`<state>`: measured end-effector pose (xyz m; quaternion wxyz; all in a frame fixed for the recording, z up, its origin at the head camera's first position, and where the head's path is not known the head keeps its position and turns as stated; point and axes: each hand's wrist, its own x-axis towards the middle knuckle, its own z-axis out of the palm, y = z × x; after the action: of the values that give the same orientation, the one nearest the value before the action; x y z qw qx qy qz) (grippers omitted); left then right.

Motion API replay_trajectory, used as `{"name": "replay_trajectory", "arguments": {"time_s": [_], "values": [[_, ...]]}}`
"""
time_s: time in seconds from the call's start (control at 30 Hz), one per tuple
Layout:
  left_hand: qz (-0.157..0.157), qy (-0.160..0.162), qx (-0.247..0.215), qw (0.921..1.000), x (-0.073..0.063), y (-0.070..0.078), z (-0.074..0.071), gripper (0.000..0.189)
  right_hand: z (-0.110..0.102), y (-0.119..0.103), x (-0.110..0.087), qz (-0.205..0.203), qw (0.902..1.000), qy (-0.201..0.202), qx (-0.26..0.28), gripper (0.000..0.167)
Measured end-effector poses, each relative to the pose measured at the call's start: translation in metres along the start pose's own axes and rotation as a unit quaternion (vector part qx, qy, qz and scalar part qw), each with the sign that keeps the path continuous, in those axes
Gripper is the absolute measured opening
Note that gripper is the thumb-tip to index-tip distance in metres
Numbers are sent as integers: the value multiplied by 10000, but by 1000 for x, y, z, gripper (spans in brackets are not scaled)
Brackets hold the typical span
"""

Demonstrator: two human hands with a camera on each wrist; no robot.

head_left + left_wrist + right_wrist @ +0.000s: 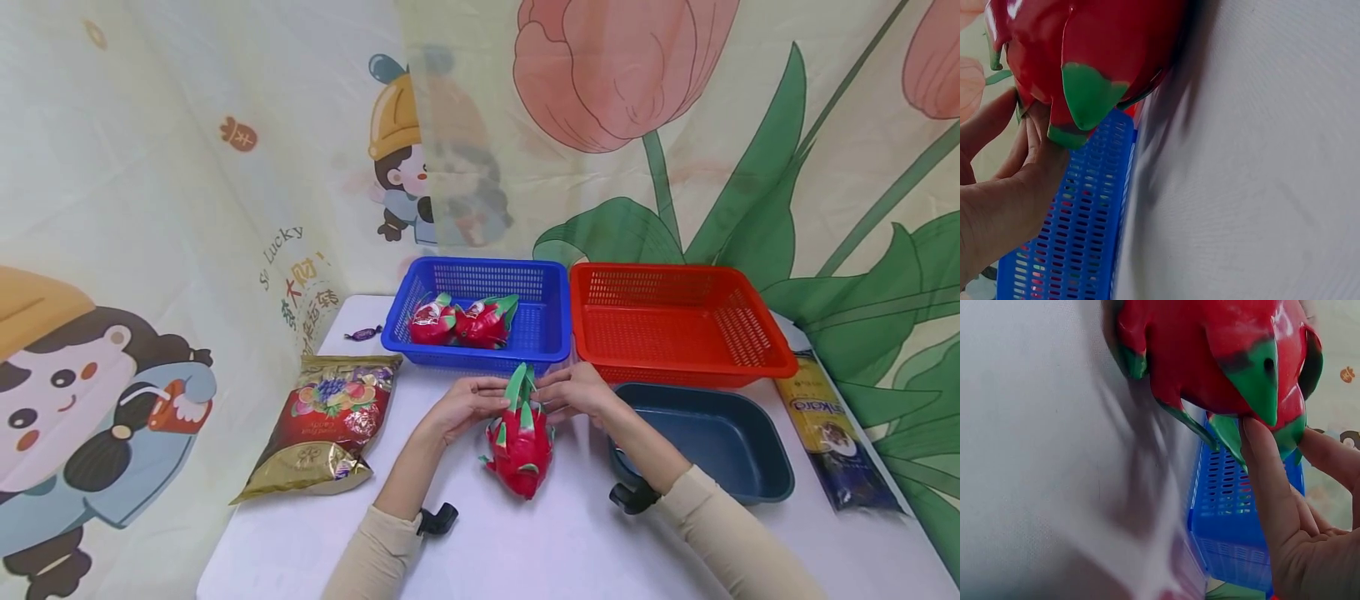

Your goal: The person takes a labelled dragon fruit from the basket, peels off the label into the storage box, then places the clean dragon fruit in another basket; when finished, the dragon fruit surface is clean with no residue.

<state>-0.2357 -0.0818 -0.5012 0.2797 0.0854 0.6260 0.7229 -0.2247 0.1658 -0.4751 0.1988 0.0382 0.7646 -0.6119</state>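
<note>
A red toy dragon fruit (522, 454) with green leaf tips is at the middle of the table, its leafy end towards the blue basket. My left hand (467, 407) pinches it on the left near that end; in the left wrist view its thumb and fingers close around a leaf of the dragon fruit (1116, 44). From the other side my right hand (579, 390) grips the same end, thumb and fingertips on a green leaf, as the right wrist view shows on the dragon fruit (1210, 356). Two more dragon fruits (465, 322) lie in the blue basket (480, 358).
Right of the blue basket stands a red basket (675, 371). A dark blue basin (712, 442) sits in front of it, under my right forearm. A candy bag (330, 425) and a wrapped candy (363, 333) lie left, a yellow and blue packet (836, 433) far right.
</note>
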Motion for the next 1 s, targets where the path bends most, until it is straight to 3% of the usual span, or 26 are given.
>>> {"name": "replay_trajectory", "arguments": {"time_s": [0.2, 0.33, 0.57, 0.77, 1.0], "values": [[100, -173, -68, 9998, 2, 0, 4, 42, -6, 2, -6, -127, 9998, -120, 53, 39], [88, -117, -123, 9998, 3, 3, 4, 41, -13, 0, -14, -222, 9994, -263, 58, 40], [114, -38, -214, 9997, 8, 8, 4, 41, -38, -7, -31, -313, 9992, -216, -77, 46], [106, -112, -310, 9994, 13, 12, 9, 44, -56, -7, -42, -321, 9982, -501, -13, 52], [57, -172, -565, 9982, 21, 18, 20, 41, -76, -11, -57, -632, 9958, -643, -132, 52]]}}
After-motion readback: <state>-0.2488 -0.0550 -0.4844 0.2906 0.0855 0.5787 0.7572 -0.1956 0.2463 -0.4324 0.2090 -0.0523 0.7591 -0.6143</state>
